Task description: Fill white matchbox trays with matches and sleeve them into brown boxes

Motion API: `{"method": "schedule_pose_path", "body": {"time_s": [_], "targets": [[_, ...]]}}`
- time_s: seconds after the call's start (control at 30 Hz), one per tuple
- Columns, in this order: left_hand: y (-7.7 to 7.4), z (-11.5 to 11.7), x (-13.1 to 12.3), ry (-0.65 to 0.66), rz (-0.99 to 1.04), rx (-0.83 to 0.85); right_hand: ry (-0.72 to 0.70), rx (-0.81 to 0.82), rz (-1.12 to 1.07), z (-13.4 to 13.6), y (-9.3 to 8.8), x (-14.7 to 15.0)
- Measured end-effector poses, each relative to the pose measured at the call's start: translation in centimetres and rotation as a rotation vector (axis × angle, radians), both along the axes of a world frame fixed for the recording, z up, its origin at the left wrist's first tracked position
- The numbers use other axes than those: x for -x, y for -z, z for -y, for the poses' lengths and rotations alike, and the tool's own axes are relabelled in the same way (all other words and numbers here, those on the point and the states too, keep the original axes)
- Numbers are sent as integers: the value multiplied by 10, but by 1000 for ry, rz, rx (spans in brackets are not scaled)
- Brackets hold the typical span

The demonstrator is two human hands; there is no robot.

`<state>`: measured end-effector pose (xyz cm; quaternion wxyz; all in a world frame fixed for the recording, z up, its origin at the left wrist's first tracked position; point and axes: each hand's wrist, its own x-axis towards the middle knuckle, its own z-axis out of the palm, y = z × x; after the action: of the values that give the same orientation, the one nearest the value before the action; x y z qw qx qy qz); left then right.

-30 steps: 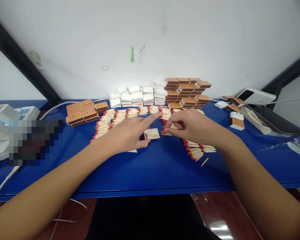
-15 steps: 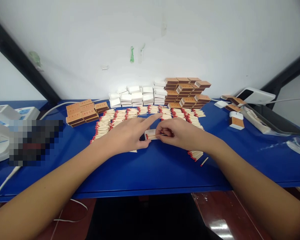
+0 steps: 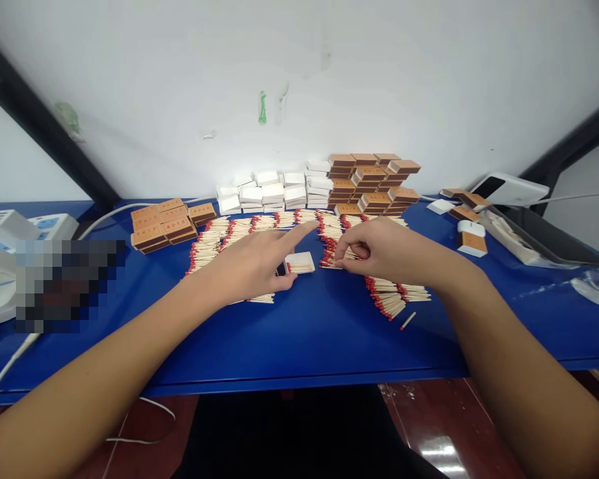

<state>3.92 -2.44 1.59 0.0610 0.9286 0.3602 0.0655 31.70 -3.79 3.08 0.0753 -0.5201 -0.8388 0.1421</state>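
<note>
A small white matchbox tray (image 3: pixel 299 263) with a few matches in it lies on the blue table (image 3: pixel 309 339). My left hand (image 3: pixel 252 266) holds it at its left side, thumb and curled fingers against it, forefinger stretched out over it. Just right of the tray, my right hand (image 3: pixel 379 249) pinches matches from a row of red-tipped matches (image 3: pixel 332 249). More matches (image 3: pixel 394 299) lie under and behind that wrist.
White trays (image 3: pixel 274 193) and brown matchbox sleeves (image 3: pixel 374 183) are stacked at the back wall. More brown sleeves (image 3: pixel 167 223) sit at the left. A power strip (image 3: pixel 24 226) and cables are far left, devices (image 3: pixel 512 189) and single boxes (image 3: pixel 472 239) far right. One loose match (image 3: pixel 408 321) lies near the front.
My right hand went left to the tray with matches, then drew back right to the match row. The tray has shifted slightly left. My left hand stays on it.
</note>
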Motion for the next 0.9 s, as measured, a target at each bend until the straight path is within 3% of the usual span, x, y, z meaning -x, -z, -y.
{"method": "schedule_pose_path", "body": {"time_s": [0.37,0.9], "targets": [[-2,0,-2,-16,-41,16,3,45,80,-3,4,4],[-4,3,-1,22,-40,-23,-13,-14,47,-5,6,4]]}}
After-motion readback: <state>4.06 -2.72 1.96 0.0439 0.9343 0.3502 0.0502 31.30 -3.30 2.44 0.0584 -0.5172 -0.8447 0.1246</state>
